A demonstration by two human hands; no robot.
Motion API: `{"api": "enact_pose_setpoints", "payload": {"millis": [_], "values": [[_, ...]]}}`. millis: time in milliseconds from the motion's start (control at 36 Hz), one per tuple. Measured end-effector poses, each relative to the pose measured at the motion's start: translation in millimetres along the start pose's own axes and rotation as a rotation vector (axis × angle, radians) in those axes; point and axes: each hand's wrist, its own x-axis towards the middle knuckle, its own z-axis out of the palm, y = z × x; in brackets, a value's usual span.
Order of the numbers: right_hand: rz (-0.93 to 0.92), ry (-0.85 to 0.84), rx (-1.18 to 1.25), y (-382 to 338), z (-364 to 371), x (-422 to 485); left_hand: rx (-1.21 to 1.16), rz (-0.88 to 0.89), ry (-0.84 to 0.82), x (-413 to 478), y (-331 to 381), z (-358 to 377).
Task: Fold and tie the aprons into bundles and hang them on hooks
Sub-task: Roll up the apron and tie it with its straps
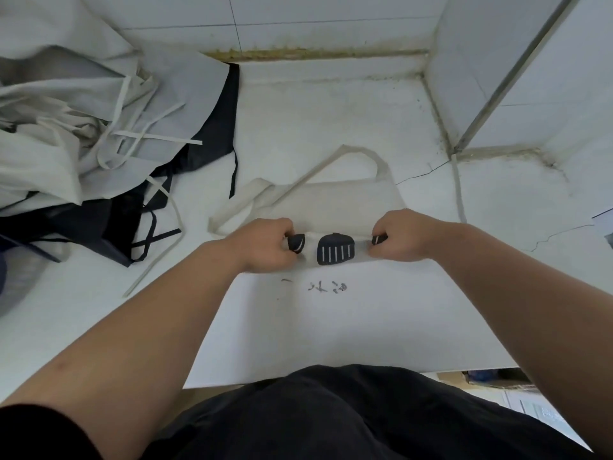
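Lying flat on the white counter (331, 104), the cream apron (331, 200) is folded across its middle, with its neck loop (358, 152) pointing toward the tiled wall (331, 21). The left hand (268, 244) grips the fold at its left end, fingers curled tight over the cloth. The right hand (404, 235) pinches the fold's right end the same way. A dark striped print (335, 250) shows between them. A heap of cream and black aprons (83, 144) lies nearby on the left.

apron heap (83, 134) crowding the left, tiled walls (331, 21) behind and right, bare counter (331, 111) between
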Motion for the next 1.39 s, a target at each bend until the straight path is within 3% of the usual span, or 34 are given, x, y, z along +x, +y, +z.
{"api": "enact_pose_setpoints", "payload": {"millis": [111, 278, 361, 417, 528, 722, 778, 833, 889, 944, 1083, 1195, 1389], "values": [[0.031, 0.003, 0.01, 4, -3, 4, -0.006, -0.067, -0.063, 8, -2, -7], [0.192, 0.157, -0.161, 7, -7, 7, 0.401, -0.046, 0.056, 18, -8, -9], [0.169, 0.288, -0.347, 3, 1, 14, 0.564, -0.132, 0.019, 21, -10, -6], [0.115, 0.296, -0.343, -1, 9, 18, 0.62, -0.217, 0.002, 22, -10, -2], [0.018, 0.201, -0.274, 0, 27, 22, 0.61, -0.347, 0.07, 25, -12, 5], [0.047, 0.062, -0.219, 8, 32, 23, 0.436, -0.558, 0.338, 22, -32, -4], [0.044, 0.065, -0.225, 7, 29, 24, 0.425, -0.496, 0.456, 22, -29, -6], [0.039, 0.077, -0.226, 4, 25, 26, 0.315, -0.252, 0.575, 24, -28, -6], [0.029, 0.098, -0.198, 1, 22, 27, 0.178, 0.065, 0.502, 25, -27, -5], [0.034, 0.112, -0.164, 0, 20, 29, 0.143, 0.211, 0.332, 23, -24, 1], [0.036, 0.193, -0.115, -8, 14, 26, 0.207, 0.188, 0.192, 20, -25, 6], [0.078, 0.119, 0.004, -11, 2, 27, 0.287, 0.151, 0.174, 29, -25, -7], [0.109, 0.07, -0.022, -2, -22, 32, 0.075, 0.009, -0.027, 41, -16, -42]]}}
